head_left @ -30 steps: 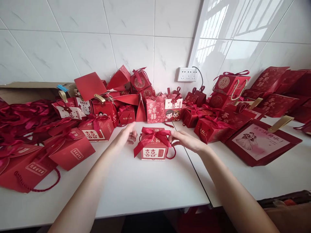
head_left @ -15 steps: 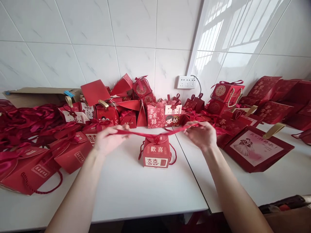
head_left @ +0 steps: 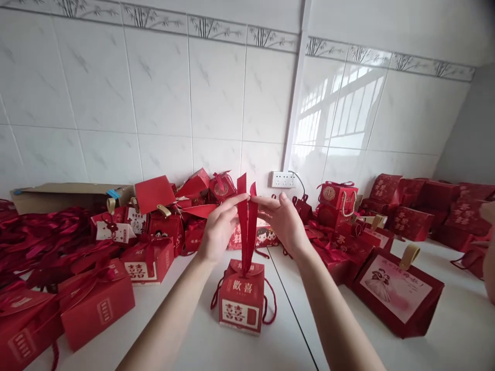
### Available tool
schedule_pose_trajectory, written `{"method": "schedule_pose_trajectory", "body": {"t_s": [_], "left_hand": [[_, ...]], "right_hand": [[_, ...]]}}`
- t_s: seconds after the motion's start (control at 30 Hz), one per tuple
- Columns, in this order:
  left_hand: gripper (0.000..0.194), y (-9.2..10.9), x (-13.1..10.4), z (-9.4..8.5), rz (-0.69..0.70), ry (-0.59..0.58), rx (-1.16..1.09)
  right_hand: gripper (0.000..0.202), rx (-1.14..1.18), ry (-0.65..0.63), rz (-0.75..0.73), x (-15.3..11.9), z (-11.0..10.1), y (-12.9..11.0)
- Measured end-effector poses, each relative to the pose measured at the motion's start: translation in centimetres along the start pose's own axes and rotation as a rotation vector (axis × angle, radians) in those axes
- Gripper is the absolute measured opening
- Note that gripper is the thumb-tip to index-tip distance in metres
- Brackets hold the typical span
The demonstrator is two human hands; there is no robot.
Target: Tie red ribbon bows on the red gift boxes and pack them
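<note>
A small red gift box [head_left: 242, 296] with white and gold Chinese characters stands upright on the white table, dark red cord handles at its sides. From its top rises a red ribbon [head_left: 245, 237], its two ends pulled straight up side by side. My left hand [head_left: 219, 232] pinches the left ribbon end near its tip. My right hand [head_left: 285, 221] pinches the other end, the fingertips of both hands almost meeting above the box. Neither hand touches the box itself.
Red gift boxes [head_left: 96, 309] and a heap of red ribbons [head_left: 50, 247] crowd the left. A dark red box with a couple picture [head_left: 398, 293] stands right. Behind are more boxes, a cardboard carton [head_left: 73, 190] and a wall socket [head_left: 283, 179]. Part of a person [head_left: 489, 257] shows at the right edge.
My hands have come from wide apart to close together above the box, raising the ribbon ends from sideways to upright. The camera view has tilted up.
</note>
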State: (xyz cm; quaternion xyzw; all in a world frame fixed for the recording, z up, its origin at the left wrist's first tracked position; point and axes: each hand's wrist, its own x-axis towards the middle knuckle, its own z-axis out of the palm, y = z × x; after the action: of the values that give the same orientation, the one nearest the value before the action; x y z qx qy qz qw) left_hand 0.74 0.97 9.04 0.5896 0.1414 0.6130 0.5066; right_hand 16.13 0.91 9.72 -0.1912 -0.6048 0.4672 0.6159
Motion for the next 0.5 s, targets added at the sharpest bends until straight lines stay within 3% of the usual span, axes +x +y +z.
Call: {"method": "schedule_pose_trajectory", "body": {"t_s": [0.13,0.27,0.33,0.43,0.5], "left_hand": [[0.041,0.2,-0.3,-0.6,-0.007,-0.07,0.069],[0.032,0.8,-0.2,-1.3,-0.011,-0.023,0.062],[0.024,1.5,-0.1,-1.6,-0.044,0.023,0.036],[0.045,2.7,0.0,-2.0,-0.152,0.013,0.084],[0.047,3.1,0.0,-2.2,-0.179,-0.022,0.233]], "right_hand": [[0.054,-0.057,0.037,-0.037,-0.4,0.3,0.6],[0.051,-0.121,0.039,-0.055,-0.7,-0.2,0.4],[0.054,-0.137,-0.064,0.023,-1.2,-0.9,-0.4],[0.067,-0.143,-0.373,0.286,-2.2,-2.2,-1.9],[0.062,-0.26,-0.496,0.384,-2.6,-2.6,-2.5]]}}
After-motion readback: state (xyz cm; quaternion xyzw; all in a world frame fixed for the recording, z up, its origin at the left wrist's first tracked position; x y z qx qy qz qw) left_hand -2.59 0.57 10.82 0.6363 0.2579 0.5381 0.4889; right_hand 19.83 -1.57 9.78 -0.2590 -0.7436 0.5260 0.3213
